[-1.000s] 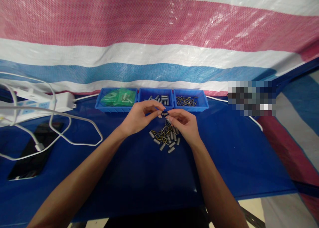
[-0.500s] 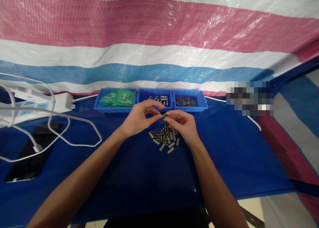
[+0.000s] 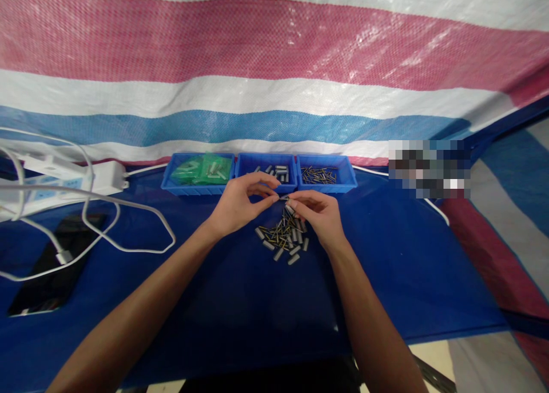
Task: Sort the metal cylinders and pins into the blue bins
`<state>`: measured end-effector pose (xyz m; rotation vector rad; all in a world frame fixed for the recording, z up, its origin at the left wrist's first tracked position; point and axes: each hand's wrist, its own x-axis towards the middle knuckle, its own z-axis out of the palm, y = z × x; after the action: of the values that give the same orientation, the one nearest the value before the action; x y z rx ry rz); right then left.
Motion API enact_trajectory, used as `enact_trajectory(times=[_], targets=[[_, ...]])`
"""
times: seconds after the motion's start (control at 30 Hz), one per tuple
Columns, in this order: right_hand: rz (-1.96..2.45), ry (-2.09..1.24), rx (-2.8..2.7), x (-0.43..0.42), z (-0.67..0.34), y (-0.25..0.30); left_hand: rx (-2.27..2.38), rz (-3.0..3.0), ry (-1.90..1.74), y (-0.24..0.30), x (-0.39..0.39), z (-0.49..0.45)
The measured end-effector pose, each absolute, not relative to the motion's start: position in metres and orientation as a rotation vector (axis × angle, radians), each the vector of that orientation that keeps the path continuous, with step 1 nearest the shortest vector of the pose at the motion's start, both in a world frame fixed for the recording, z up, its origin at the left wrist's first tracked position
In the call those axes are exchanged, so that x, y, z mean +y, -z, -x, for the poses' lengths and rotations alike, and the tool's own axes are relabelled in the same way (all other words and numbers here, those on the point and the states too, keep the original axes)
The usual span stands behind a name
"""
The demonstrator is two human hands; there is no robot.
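Note:
My left hand [image 3: 241,203] is closed in a pinch of thumb and fingers at the front edge of the middle bin. Facing it from the right, my right hand [image 3: 316,211] also pinches with thumb and forefinger. A small thin metal piece [image 3: 283,198] spans the narrow gap between the two sets of fingertips; its exact kind is too small to tell. Just below lies a loose pile of thin brass-and-dark pins [image 3: 278,233] mixed with short grey cylindrical sleeves [image 3: 293,259], partly hidden by my right hand.
Three blue bins stand in a row: one with green bags [image 3: 201,170], one with grey sleeves [image 3: 281,171], one with thin pins [image 3: 318,175]. On the left lie a power strip [image 3: 103,177], white cables [image 3: 146,201] and a black phone-like slab [image 3: 51,278]. Striped sheeting [image 3: 257,44] hangs behind.
My right hand has shifted slightly right, widening the gap between the fingertips, with the thin metal piece now showing there. My left hand stays almost still.

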<state>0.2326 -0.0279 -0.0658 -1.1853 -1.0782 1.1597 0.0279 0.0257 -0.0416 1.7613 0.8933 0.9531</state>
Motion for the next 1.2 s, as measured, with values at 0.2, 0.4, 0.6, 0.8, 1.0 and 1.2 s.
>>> enact_trajectory(times=[0.2,0.4,0.6,0.8,1.0,1.2], targets=[[1.251,-0.798,-0.934,-0.023,-0.244,0.071,0.783,-2.090,-0.586,0.043,0.026,-0.024],[1.286,-0.758,-0.937,-0.022,-0.247,0.075,0.724,-2.255,-0.392,0.049,0.022,-0.028],[1.294,-0.777,-0.991,-0.022,-0.245,0.075,0.723,-2.340,-0.365,0.055,0.024,-0.027],[1.302,-0.788,-0.985,-0.023,-0.244,0.075,0.699,-2.379,-0.357,0.055,0.024,-0.026],[1.280,-0.800,-0.968,-0.023,-0.243,0.075,0.673,-2.362,-0.325,0.046,0.021,-0.028],[1.269,-0.844,-0.962,-0.024,-0.239,0.072,0.665,-2.356,-0.355,0.050,0.022,-0.027]])
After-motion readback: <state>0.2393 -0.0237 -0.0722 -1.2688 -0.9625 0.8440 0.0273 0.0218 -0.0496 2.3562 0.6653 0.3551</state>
